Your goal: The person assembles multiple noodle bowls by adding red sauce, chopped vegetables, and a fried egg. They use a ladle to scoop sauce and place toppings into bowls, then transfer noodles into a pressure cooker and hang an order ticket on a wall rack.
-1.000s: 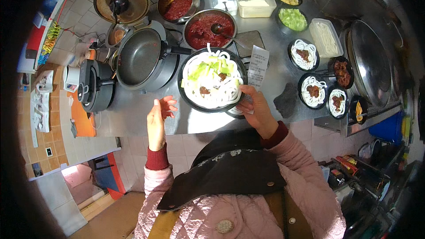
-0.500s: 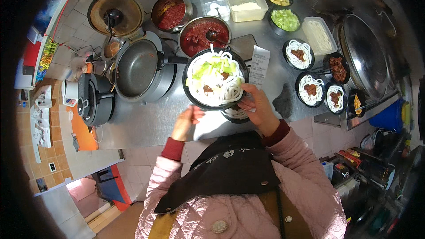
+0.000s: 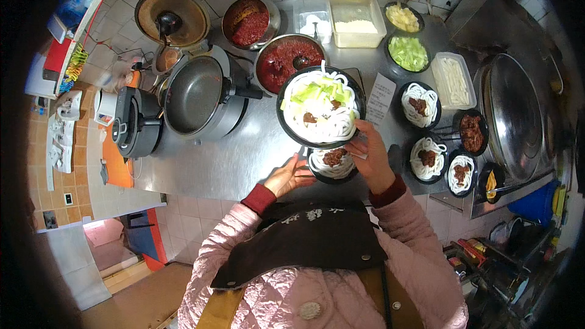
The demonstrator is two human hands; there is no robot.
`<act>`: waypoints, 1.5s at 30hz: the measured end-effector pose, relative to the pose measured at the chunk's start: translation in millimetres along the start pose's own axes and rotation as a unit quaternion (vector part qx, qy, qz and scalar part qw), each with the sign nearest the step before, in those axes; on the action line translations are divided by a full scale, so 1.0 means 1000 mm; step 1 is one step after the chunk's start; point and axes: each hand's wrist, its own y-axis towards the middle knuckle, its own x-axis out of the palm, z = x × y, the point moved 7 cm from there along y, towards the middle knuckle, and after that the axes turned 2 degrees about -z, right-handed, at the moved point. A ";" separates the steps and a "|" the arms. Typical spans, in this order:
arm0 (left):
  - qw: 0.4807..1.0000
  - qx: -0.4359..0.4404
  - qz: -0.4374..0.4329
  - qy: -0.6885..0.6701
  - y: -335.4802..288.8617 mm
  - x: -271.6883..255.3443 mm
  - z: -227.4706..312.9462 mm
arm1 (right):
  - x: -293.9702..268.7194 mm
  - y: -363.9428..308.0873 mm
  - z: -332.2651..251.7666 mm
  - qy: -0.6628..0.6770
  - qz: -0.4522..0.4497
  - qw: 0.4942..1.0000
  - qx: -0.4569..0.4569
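Note:
A black bowl [image 3: 318, 109] of thick white noodles, topped with chopped pale-green vegetable and dabs of brown sauce, is in my right hand [image 3: 373, 157], which grips its near right rim. Below it, partly covered, another black bowl of noodles with brown meat sauce [image 3: 334, 158] stands at the counter's near edge. My left hand [image 3: 289, 176] is open, palm toward this lower bowl, fingertips at its left side; whether they touch it I cannot tell. A long printed receipt [image 3: 380, 99] lies just right of the upper bowl.
Several black bowls of sauced noodles [image 3: 420, 105] stand to the right, near a large metal lid [image 3: 517, 116]. At the back are a pan of red sauce [image 3: 281, 64], a bowl of chopped green vegetable [image 3: 408, 53] and plastic tubs [image 3: 359, 27]. A grey frying pan [image 3: 194, 96] sits left.
My left hand has moved right, its fingers spreading beside the lower bowl. More of that bowl shows now. The upper bowl, still in my right hand, sits further right in view; the whole view has shifted too.

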 end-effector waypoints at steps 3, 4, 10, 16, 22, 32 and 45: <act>0.998 -0.025 0.041 0.045 0.006 -0.005 0.008 | -0.004 0.006 -0.013 -0.004 -0.008 1.000 -0.029; 0.993 -0.001 0.077 0.089 0.007 -0.011 0.020 | -0.005 0.009 -0.017 0.015 -0.023 0.999 -0.027; 0.891 0.245 0.176 0.340 -0.010 -0.018 0.163 | -0.010 0.022 -0.051 0.030 -0.079 0.994 -0.063; 0.597 0.363 0.318 0.641 -0.005 0.048 0.272 | -0.026 0.038 -0.065 0.078 0.034 0.992 -0.092; 0.920 0.015 0.097 0.379 0.095 0.078 0.160 | -0.039 0.033 -0.076 0.064 0.021 0.992 -0.103; 0.983 0.047 0.042 -0.175 0.138 0.090 0.135 | -0.048 0.032 -0.072 0.090 0.020 0.988 -0.121; 0.594 0.331 0.347 0.646 -0.003 0.029 0.219 | -0.045 0.034 -0.066 0.091 0.053 0.987 -0.124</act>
